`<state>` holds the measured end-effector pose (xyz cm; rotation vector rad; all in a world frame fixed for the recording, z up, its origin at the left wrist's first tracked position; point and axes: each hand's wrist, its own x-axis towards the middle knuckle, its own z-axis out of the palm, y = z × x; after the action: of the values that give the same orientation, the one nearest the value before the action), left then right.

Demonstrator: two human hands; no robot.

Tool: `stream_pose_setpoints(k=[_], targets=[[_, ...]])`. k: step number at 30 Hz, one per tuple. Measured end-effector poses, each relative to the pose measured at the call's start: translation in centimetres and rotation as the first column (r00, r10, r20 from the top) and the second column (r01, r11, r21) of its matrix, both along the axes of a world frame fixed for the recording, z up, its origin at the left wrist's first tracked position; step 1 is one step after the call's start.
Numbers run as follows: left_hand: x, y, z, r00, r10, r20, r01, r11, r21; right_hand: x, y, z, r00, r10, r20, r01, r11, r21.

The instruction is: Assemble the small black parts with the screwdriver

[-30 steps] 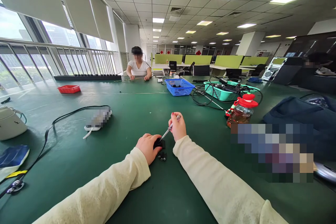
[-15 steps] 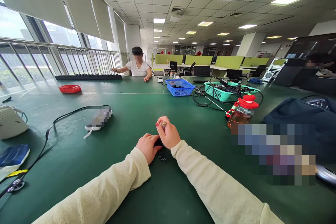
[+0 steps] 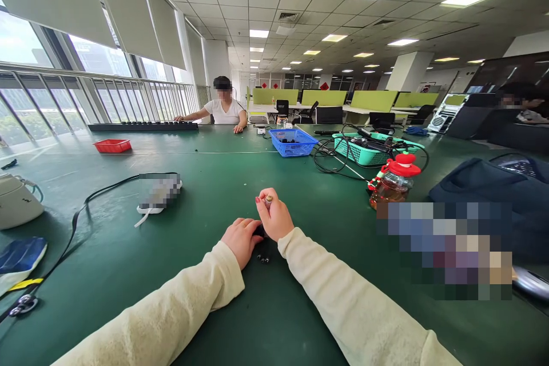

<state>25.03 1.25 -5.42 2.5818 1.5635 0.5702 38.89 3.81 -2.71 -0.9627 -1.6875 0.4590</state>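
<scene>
Just ahead of me, my right hand (image 3: 278, 218) is closed in a fist around an upright slim tool, whose round tan end (image 3: 269, 199) pokes out above the thumb. Its lower part is hidden by my fingers, so its kind is unclear. My left hand (image 3: 240, 241) rests low on the green table (image 3: 257, 309), its fingers bent over a small dark piece (image 3: 259, 231) directly below my right fist. Most of that piece is covered. Several tiny black and shiny metal bits (image 3: 263, 259) lie on the table close to my left fingertips.
Farther out stand a blue basket (image 3: 293, 143), a green basket (image 3: 364, 154) with cables, and a red tray (image 3: 112, 146). At right are a red-lidded bottle (image 3: 392, 183) and a dark bag (image 3: 480, 189). A strap (image 3: 79, 211) lies left. Another person (image 3: 223, 107) sits across the table.
Both my hands stay in nearly the same place, the right fist still around the tool. Across the table, the other person's arm has moved slightly left along the long black strip.
</scene>
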Motion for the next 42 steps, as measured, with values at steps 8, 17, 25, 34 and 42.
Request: stream_pose_setpoints(k=[8, 17, 25, 34, 42], targets=[[0.0, 0.0, 0.1, 1.000, -0.001, -0.009, 0.001, 1.000, 0.029, 0.3, 1.5, -1.1, 0.980, -0.024, -0.198, 0.008, 0.997, -0.079], [-0.4, 0.0, 0.7, 0.964, 0.163, 0.208, -0.166, 0.986, -0.005, 3.9, 4.9, -1.3, 0.542, -0.418, -0.729, -0.080, 0.837, -0.541], [-0.9, -0.2, 0.6, 0.916, 0.390, -0.094, -0.398, 0.912, -0.098, 2.6, 5.0, -2.8, 0.649, -0.329, -0.686, -0.184, 0.807, -0.561], [0.2, -2.0, -0.2, 0.993, 0.057, 0.106, -0.062, 0.997, 0.042, 3.1, 5.4, -3.0, 0.636, -0.333, -0.696, -0.210, 0.793, -0.571], [1.2, -3.0, 0.6, 0.985, 0.024, -0.171, -0.052, 0.986, -0.156, 3.3, 5.5, -3.0, 0.603, -0.339, -0.722, -0.242, 0.785, -0.571]])
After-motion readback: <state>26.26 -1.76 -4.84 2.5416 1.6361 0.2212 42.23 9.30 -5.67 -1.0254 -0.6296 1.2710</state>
